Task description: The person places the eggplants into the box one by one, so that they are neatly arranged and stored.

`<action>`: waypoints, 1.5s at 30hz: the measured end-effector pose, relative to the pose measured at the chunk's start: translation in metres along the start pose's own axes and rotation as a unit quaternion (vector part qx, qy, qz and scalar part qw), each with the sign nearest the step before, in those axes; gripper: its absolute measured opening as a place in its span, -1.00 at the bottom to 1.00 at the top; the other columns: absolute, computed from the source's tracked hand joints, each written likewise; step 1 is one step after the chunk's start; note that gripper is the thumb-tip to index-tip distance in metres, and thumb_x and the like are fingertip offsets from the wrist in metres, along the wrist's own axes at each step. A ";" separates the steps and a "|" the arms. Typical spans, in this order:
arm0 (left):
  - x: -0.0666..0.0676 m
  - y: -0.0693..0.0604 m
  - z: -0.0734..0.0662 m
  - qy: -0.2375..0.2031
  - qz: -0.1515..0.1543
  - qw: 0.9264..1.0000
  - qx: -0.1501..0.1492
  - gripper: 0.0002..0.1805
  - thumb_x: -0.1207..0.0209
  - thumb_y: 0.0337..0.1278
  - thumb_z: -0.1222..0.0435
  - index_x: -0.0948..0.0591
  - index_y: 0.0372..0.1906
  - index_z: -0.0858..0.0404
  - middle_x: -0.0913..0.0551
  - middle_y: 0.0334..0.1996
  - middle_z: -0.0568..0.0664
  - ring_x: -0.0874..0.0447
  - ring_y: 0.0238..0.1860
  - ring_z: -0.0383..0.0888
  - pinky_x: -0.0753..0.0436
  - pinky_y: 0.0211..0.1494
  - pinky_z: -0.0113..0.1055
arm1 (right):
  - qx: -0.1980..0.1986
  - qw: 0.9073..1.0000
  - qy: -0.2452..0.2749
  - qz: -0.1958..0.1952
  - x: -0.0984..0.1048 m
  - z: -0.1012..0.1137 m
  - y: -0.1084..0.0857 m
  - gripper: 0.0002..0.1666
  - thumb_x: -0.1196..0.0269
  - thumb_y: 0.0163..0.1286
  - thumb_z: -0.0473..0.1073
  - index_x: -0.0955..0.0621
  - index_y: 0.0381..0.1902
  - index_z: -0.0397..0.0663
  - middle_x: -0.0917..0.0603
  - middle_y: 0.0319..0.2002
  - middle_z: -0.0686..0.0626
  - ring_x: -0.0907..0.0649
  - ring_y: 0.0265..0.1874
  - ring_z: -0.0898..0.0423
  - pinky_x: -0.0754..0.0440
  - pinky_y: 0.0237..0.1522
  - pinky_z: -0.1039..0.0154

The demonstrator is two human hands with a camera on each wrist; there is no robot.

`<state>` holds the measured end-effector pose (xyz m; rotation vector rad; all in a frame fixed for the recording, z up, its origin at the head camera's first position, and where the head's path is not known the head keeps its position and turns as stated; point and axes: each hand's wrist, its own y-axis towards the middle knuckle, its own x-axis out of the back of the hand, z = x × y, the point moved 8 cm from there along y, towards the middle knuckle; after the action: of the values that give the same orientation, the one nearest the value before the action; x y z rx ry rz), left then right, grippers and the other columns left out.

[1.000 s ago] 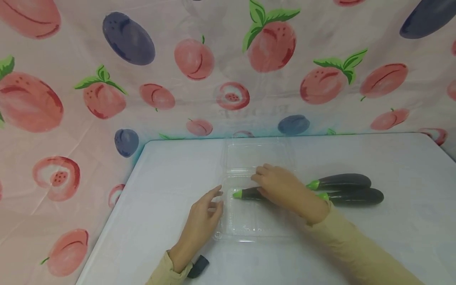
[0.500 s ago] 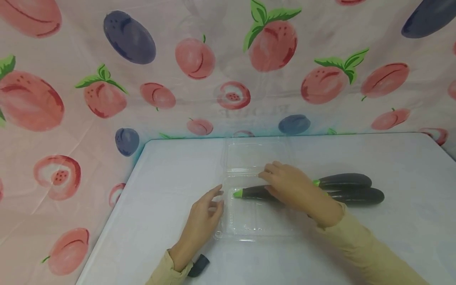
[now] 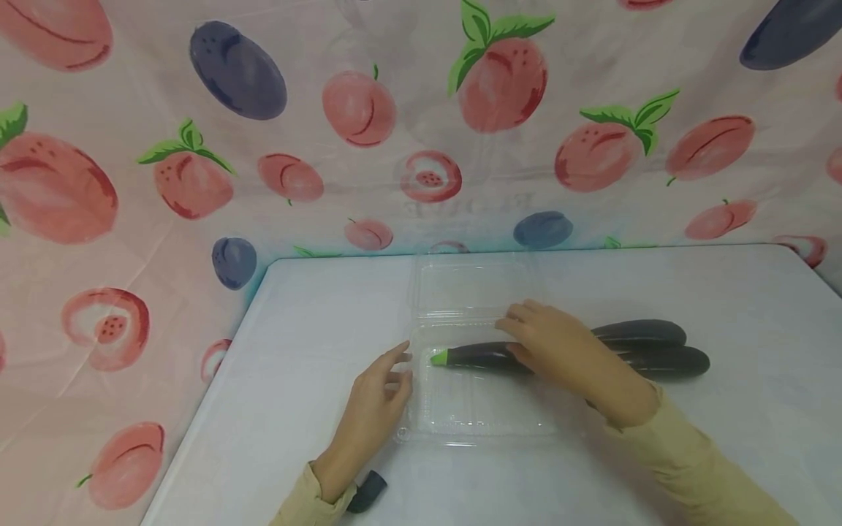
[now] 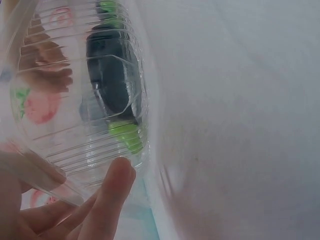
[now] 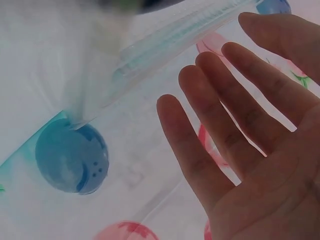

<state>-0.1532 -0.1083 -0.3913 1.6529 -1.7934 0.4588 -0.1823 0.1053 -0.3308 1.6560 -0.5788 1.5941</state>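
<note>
Eggplant (image 3: pixel 483 356), lying crosswise in the far half of the clear container (image 3: pixel 460 410), with green tip toward nine o'clock and thick end hidden beneath the right hand (image 3: pixel 559 347). Laid so, probably, to fit along the tray and leave room toward six o'clock. At nine o'clock, the left hand (image 3: pixel 373 398), touching the container's edge with relaxed fingers and the thumb a little apart, likely to keep such light plastic from sliding. Above the eggplant, the right hand, with fingers outstretched and palm bare (far plainer from the right wrist), so apparently holding nothing. Cannot tell whether touching the hidden end.

At twelve o'clock, the lid (image 3: pixel 476 288), folded flat on the table (image 3: pixel 316 314), presumably to keep the opening free. Around three o'clock, a second eggplant (image 3: pixel 641 333) and a third eggplant (image 3: pixel 667 360), side by side, with stems masked by the right forearm, in the way from four o'clock. Beyond the table, at twelve, fruit-printed cloth (image 3: pixel 299 44).
</note>
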 end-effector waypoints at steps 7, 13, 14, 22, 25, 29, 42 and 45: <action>0.000 0.000 0.000 0.004 -0.001 1.000 -0.007 -0.52 -0.13 0.35 0.38 -0.44 0.35 0.27 -0.66 0.09 0.09 -0.74 -0.07 -0.07 -0.74 -0.13 -0.40 | 0.003 1.000 -0.004 -0.011 0.001 -0.006 -0.008 -0.63 -0.47 0.16 -0.26 -0.69 -0.05 -0.19 -0.69 -0.15 -0.10 -0.67 -0.13 -0.03 -0.71 -0.08 0.07; 0.000 -0.001 0.000 -0.001 0.002 1.000 -0.007 -0.52 -0.12 0.36 0.38 -0.43 0.35 0.28 -0.65 0.10 0.09 -0.74 -0.07 -0.07 -0.73 -0.12 -0.40 | 0.000 1.000 -0.006 -0.011 0.001 -0.012 -0.014 -0.62 -0.46 0.17 -0.26 -0.68 -0.03 -0.18 -0.68 -0.12 -0.11 -0.66 -0.09 -0.06 -0.70 -0.05 0.03; 0.000 -0.001 0.000 -0.002 0.002 1.000 -0.007 -0.52 -0.12 0.36 0.38 -0.44 0.35 0.28 -0.65 0.09 0.09 -0.74 -0.07 -0.07 -0.73 -0.13 -0.40 | -0.002 1.000 -0.006 -0.011 0.001 -0.013 -0.016 -0.62 -0.45 0.18 -0.26 -0.68 -0.02 -0.17 -0.68 -0.11 -0.12 -0.66 -0.08 -0.07 -0.70 -0.05 0.02; -0.001 0.000 0.000 -0.003 0.002 1.000 -0.008 -0.52 -0.12 0.35 0.38 -0.44 0.34 0.29 -0.66 0.08 0.09 -0.74 -0.08 -0.07 -0.74 -0.13 -0.38 | -0.011 1.000 -0.008 -0.021 0.002 -0.024 -0.027 -0.58 -0.46 0.17 -0.26 -0.66 0.01 -0.17 -0.68 -0.05 -0.17 -0.66 -0.01 -0.15 -0.67 0.03 -0.07; -0.001 0.000 0.000 -0.004 0.002 1.000 -0.005 -0.52 -0.13 0.36 0.38 -0.44 0.35 0.27 -0.66 0.07 0.08 -0.74 -0.08 -0.07 -0.74 -0.12 -0.38 | -0.019 1.000 -0.007 -0.018 0.001 -0.029 -0.030 -0.58 -0.46 0.17 -0.24 -0.66 0.01 -0.18 -0.69 -0.06 -0.16 -0.67 -0.03 -0.12 -0.69 0.00 -0.05; 0.000 0.000 0.001 -0.005 0.002 1.000 -0.003 -0.51 -0.13 0.35 0.38 -0.44 0.35 0.27 -0.66 0.05 0.08 -0.73 -0.07 -0.07 -0.73 -0.10 -0.38 | -0.029 0.999 -0.001 -0.016 0.001 -0.035 -0.035 -0.57 -0.45 0.19 -0.23 -0.66 0.02 -0.18 -0.68 -0.05 -0.17 -0.66 -0.02 -0.13 -0.68 -0.01 -0.07; 0.000 0.001 0.000 0.013 -0.008 1.000 -0.011 -0.52 -0.14 0.34 0.37 -0.46 0.33 0.27 -0.64 -0.09 0.02 -0.71 -0.15 -0.15 -0.73 -0.14 -0.42 | -0.037 0.999 -0.001 -0.040 0.006 -0.047 -0.050 -0.58 -0.47 0.14 -0.26 -0.67 -0.02 -0.20 -0.69 -0.12 -0.15 -0.67 -0.10 -0.12 -0.70 -0.12 -0.07; 0.000 0.000 0.000 0.018 -0.009 1.000 -0.013 -0.52 -0.15 0.34 0.37 -0.46 0.33 0.26 -0.63 -0.12 -0.01 -0.70 -0.17 -0.18 -0.72 -0.16 -0.42 | -0.048 0.998 0.003 -0.036 0.006 -0.051 -0.053 -0.60 -0.45 0.18 -0.23 -0.67 -0.01 -0.19 -0.69 -0.11 -0.16 -0.68 -0.10 -0.12 -0.70 -0.15 -0.08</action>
<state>-0.1538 -0.1083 -0.3917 1.6323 -1.7489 0.4528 -0.1730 0.1781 -0.3385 1.5842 -0.5774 1.4967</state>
